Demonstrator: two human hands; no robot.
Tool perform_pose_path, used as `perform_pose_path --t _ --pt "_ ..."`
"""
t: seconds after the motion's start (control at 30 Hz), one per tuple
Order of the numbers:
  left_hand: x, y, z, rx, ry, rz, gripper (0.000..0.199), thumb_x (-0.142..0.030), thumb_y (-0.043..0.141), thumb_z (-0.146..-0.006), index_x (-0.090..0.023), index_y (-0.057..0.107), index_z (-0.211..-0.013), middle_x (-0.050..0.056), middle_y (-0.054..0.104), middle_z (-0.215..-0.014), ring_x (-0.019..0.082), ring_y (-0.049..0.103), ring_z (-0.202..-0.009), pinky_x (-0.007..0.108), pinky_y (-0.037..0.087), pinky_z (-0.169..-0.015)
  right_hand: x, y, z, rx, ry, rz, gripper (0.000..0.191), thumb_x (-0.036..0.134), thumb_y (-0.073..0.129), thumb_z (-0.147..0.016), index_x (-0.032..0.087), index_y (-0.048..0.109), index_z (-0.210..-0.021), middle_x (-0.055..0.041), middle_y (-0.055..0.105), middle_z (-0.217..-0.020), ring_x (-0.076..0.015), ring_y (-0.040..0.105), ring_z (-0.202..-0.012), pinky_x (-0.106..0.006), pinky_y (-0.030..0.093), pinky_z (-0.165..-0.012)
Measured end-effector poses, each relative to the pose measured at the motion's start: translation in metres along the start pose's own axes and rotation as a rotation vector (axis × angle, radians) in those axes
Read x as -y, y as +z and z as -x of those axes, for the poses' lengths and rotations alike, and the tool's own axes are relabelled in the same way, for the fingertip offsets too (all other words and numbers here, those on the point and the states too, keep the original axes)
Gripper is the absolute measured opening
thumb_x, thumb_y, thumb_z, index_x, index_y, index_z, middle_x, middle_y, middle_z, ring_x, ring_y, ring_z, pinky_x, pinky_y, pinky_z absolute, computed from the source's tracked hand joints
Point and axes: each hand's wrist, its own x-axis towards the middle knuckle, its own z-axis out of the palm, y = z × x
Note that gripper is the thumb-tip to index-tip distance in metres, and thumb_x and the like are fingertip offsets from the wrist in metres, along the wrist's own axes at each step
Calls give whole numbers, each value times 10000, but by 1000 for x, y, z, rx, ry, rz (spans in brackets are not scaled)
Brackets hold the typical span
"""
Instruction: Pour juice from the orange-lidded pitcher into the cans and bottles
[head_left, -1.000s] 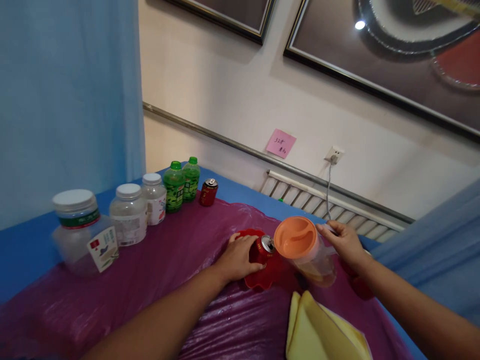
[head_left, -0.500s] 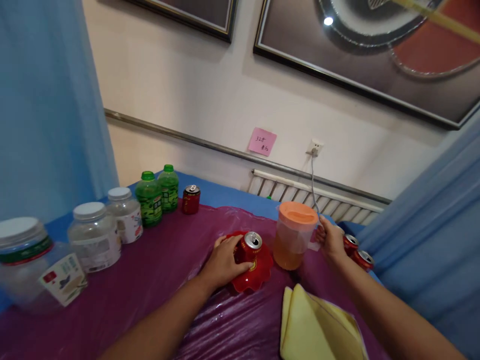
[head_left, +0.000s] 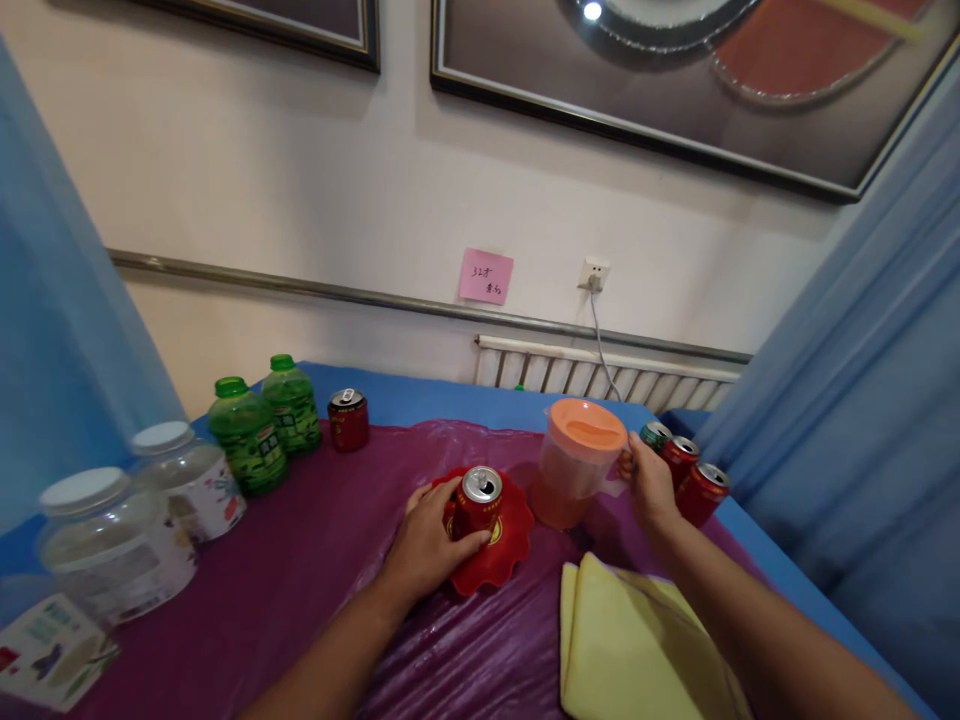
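Note:
My left hand (head_left: 429, 538) is wrapped round a red drink can (head_left: 478, 503), thumb in front and fingers behind its left side. The can stands upright, its top opened, on a red scalloped plate (head_left: 514, 540). To the right, my right hand (head_left: 646, 480) is closed on the handle of a clear plastic pitcher (head_left: 568, 478). An orange lid (head_left: 589, 425) covers the pitcher, and amber liquid fills its lower part. The pitcher tilts slightly to the left; whether its base touches the table cannot be made out.
A folded yellow cloth (head_left: 630, 640) lies in front. Green bottles (head_left: 247, 440), another red can (head_left: 349, 422) and clear jars (head_left: 120, 560) line the left side. Several cans (head_left: 703, 492) stand beyond my right wrist. Purple plastic sheeting (head_left: 300, 560) covers the blue table (head_left: 420, 392). A radiator (head_left: 570, 370) is behind.
My view has swung slightly, bringing a green can at the right into sight. The pitcher has tipped a little to the left in my right hand. My left hand still holds the can.

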Motion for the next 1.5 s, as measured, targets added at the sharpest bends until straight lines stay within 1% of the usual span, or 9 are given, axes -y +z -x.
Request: perform_pose_path --t 0.17,0.3,0.43,0.57,0.77,0.97,1.17,1.4,1.5 --pt "-1 0 -1 5 17 2 690 -406 837 -681 -253 629 -1320 90 712 -1286 342 617 -1218 531 454 -1081 11 -11 12 -201 -76 25 472 646 686 -766 189 620 -862 4 634 -807 -164 574 -734 -304 480 -703" --pt "-2 2 1 -14 10 -3 716 -398 836 -678 -225 610 -1335 109 701 -1296 345 614 -1219 534 462 -1077 19 -12 57 -335 -258 -15 439 551 695 -809 223 571 -1073 -29 628 -1063 -187 614 -970 -343 487 -895" --pt "-6 1 3 -11 21 -6 720 -373 847 -664 -215 605 -1324 117 692 -1306 341 620 -1209 527 468 -1075 23 12 118 70 -210 64 355 405 704 -859 236 592 -1151 -78 657 -1102 -205 646 -964 -335 539 -823" --pt "-8 -1 4 19 55 10 714 -385 837 -675 -228 594 -1328 113 684 -1326 352 598 -1243 536 460 -1081 27 51 148 432 -141 211 489 329 741 -800 245 590 -1257 -89 672 -1244 -252 644 -1139 -416 510 -1007" --pt "-4 -2 2 40 177 27 666 -435 764 -714 -240 592 -1327 105 702 -1300 337 638 -1194 512 475 -1071 33 93 146 553 -74 411 817 274 821 -642 212 518 -1398 -96 629 -1385 -314 569 -1296 -492 419 -1127" --pt "-3 1 -1 86 144 57 622 -367 739 -729 -240 580 -1317 110 680 -1335 329 630 -1203 520 455 -1080 26 102 142 552 -142 398 599 251 823 -638 279 625 -1203 -34 724 -1176 -305 671 -1091 -495 512 -993" --pt "-3 -1 0 126 154 73 709 -412 787 -729 -236 545 -1372 120 662 -1361 332 611 -1235 518 445 -1095 23 100 139 483 -145 414 575 288 817 -656 207 625 -1191 -86 719 -1154 -297 667 -1071 -482 503 -989" --pt "7 -4 -1 -182 124 122 508 -425 643 -864 -193 580 -1312 136 687 -1295 295 651 -1191 502 485 -1075 27 89 126 407 -151 341 575 390 809 -708 210 593 -1209 -89 710 -1194 -277 668 -1091 -450 511 -993" --pt "11 -2 -4 -236 72 159 470 -400 619 -893 -181 568 -1306 136 703 -1270 273 669 -1178 484 492 -1079 35 74 124 404 -143 309 595 414 813 -715 203 582 -1221 -98 713 -1196 -274 678 -1075 -440 524 -974"
